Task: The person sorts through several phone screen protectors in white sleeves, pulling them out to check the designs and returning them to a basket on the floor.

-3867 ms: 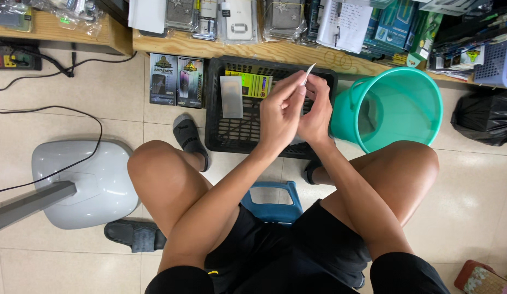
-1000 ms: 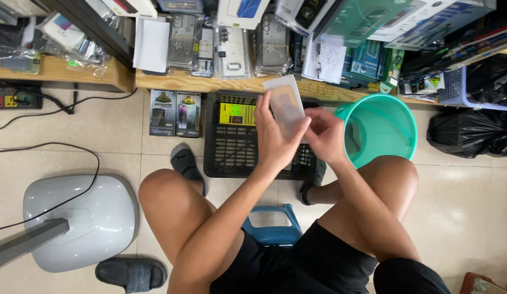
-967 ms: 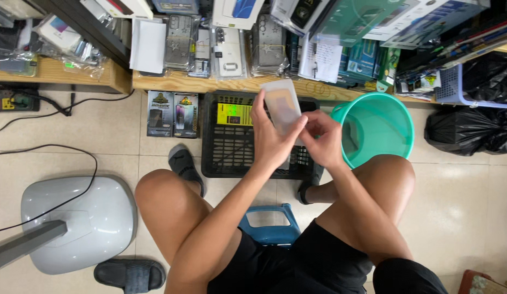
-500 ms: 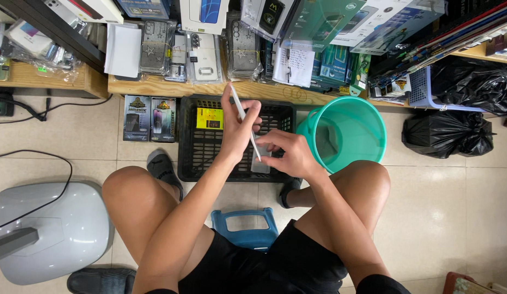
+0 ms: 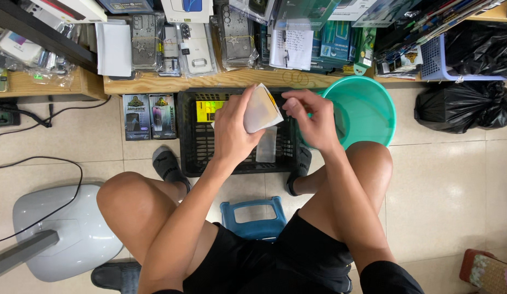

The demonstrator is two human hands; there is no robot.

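Nearest, a small blue plastic stool (image 5: 253,218) shows between the seated person's bare knees, with a grey rounded fan base (image 5: 68,234) on the tiled floor to the left. Above the knees, the left hand (image 5: 231,130) is closed around a flat whitish rectangular packet (image 5: 261,109), held tilted over a black plastic lattice crate (image 5: 191,141). Just beside the packet's upper edge, the right hand (image 5: 313,120) has its fingertips pinched together; whether they hold anything cannot be told. Right of the crate stands a teal round plastic bucket (image 5: 373,103). Beyond runs a wooden shelf edge (image 5: 155,83) crowded with packaged phone cases (image 5: 193,41).
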